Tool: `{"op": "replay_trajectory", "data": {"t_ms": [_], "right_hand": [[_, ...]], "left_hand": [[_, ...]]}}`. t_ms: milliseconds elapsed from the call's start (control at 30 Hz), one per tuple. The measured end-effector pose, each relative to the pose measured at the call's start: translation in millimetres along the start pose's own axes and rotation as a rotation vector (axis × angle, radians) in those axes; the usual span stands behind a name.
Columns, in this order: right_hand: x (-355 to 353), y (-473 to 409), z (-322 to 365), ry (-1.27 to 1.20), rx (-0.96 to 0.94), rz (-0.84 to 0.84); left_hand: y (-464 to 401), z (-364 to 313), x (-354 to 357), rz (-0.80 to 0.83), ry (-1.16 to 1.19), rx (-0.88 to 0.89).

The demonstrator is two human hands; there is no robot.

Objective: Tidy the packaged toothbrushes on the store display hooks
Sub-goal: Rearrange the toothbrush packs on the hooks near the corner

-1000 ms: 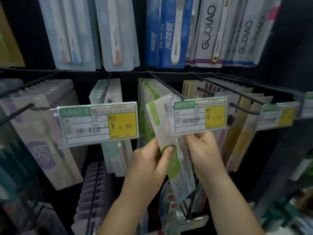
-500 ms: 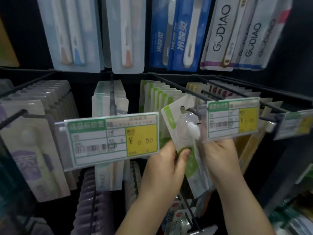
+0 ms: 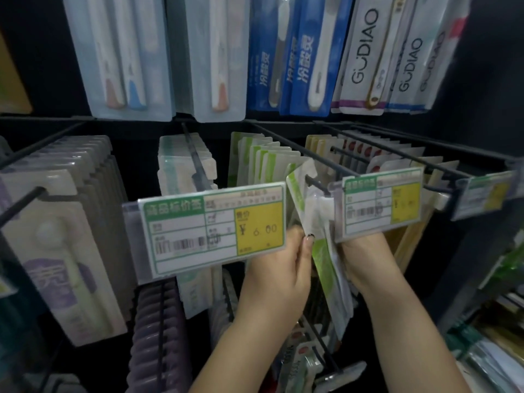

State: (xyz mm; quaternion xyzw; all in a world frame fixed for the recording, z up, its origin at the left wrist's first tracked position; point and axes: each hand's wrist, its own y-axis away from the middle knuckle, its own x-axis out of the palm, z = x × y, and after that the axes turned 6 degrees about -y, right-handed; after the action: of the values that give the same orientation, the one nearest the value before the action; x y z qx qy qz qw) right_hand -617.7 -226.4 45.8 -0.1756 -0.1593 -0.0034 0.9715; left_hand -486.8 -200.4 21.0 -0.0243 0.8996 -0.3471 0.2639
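Observation:
A green-and-white toothbrush pack hangs at the front of a black display hook, its hang hole on the wire. My left hand pinches the pack's left edge with thumb and fingers. My right hand holds the pack from the right, its fingertips hidden behind a price tag. More green packs sit further back on the same hook.
A larger price tag marked 6.00 hangs left of my hands. Purple packs fill the left hook, yellow packs the right. Blue and white packs hang on the row above. More packs hang below.
The green pack has gone from held in front of the hook to threaded onto its wire. Both hands rose with it, and my view moved closer.

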Motion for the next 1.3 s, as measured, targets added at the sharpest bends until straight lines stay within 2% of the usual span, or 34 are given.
{"op": "replay_trajectory", "data": {"t_ms": [133,300,467,600,867,1067,1300], "right_hand": [[10,8,5,0.121,-0.150,-0.021],[12,14,5,0.276,-0.201,-0.054],[5,11,6,0.470,-0.264,-0.012],[-14,14,3,0.612,-0.307,-0.023],[-75,24,11,0.625,-0.292,-0.033],[-118,16,20,0.582,-0.302,-0.193],[-146,7,22,0.536,-0.353,-0.318]], "left_hand": [[2,3,-2,-0.047,-0.022,-0.037],[-2,8,-6,-0.138,-0.127,-0.063],[-1,6,-5,-0.269,-0.219,-0.050],[6,5,0,-0.312,-0.200,-0.102],[10,-2,20,-0.480,-0.166,-0.189],[16,0,32,-0.640,-0.214,-0.287],[22,-22,60,-0.776,-0.319,-0.128]]}}
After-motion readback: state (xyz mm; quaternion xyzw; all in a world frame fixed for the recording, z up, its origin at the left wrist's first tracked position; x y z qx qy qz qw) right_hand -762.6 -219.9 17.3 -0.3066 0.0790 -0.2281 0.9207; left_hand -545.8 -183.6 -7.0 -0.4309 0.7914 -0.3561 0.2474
